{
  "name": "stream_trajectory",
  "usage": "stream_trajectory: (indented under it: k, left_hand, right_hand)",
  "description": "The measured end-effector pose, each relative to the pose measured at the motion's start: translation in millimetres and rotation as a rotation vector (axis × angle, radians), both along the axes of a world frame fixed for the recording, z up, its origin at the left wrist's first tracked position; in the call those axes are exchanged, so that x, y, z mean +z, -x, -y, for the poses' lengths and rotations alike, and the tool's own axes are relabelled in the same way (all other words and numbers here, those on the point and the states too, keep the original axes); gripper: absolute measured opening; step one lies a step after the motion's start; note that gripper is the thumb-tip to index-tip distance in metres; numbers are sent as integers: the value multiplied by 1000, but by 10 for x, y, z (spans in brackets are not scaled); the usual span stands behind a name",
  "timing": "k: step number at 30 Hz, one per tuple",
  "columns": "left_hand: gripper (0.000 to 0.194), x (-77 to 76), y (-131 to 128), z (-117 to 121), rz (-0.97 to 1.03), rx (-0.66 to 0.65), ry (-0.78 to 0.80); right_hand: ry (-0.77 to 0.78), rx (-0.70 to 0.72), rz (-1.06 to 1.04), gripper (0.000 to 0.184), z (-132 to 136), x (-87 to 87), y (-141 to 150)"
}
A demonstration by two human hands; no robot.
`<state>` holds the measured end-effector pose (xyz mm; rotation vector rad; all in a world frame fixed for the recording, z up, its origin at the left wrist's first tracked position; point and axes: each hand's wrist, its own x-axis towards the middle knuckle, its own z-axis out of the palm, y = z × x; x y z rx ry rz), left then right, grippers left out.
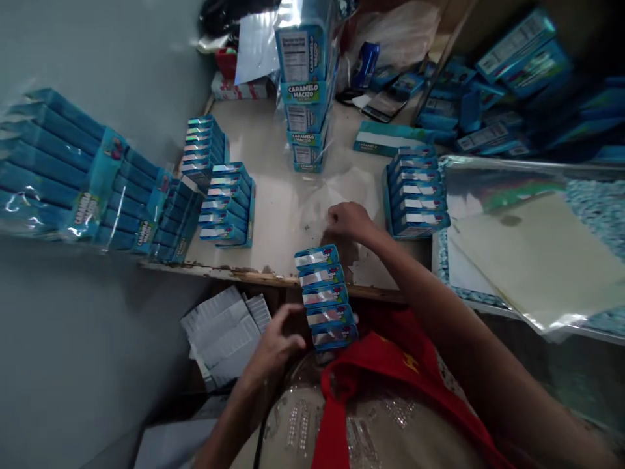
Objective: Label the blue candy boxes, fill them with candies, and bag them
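Note:
A row of several small blue candy boxes with pale strips on their tops stands at the table's front edge, its near end jutting over toward my body. Beside the left side of this row is my left hand, thumb and forefinger spread apart, not visibly gripping it. My right hand is closed in a fist-like pinch above the tabletop, beyond the row. Crumpled clear plastic film lies around that hand; whatever its fingers hold, if anything, is hidden.
Blue box rows stand at left and right. A wrapped stack rises at the back. Wrapped packs sit far left. A tray with papers is at right. White sheets lie below the table edge.

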<state>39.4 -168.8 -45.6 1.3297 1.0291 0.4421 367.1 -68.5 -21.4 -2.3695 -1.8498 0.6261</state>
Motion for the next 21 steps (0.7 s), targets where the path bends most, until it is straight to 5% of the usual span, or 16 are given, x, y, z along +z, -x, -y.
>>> stream_trajectory:
  k: [2,4,8,10,12,17,21]
  left_hand:
    - [18,298,-58,-424,-141,20,-452]
    - [19,561,-239,-876,-236,73,-863]
    - [30,742,-808,-1615,-487,-360,-1253]
    - [20,651,-1033,-1815,-577,-536,-1310]
    - [17,487,-1147,-1885,-639,-580,-1326]
    - [24,43,-1107,-1730,-688,-418,-1312]
    - [28,-165,-1041,-1628,-697,-305,-1333]
  right_hand:
    - [32,68,23,18,-79,30,93]
    - [60,126,44,21,-169,73,188]
    - [84,195,79,22,-296,159,331]
    - [80,199,70,20,-311,166,352]
    - [75,210,34,23,-297,136,334]
    - [-9,289,-110,30,-164,-20,183]
    - [-15,290,-104,20,25,-53,52]
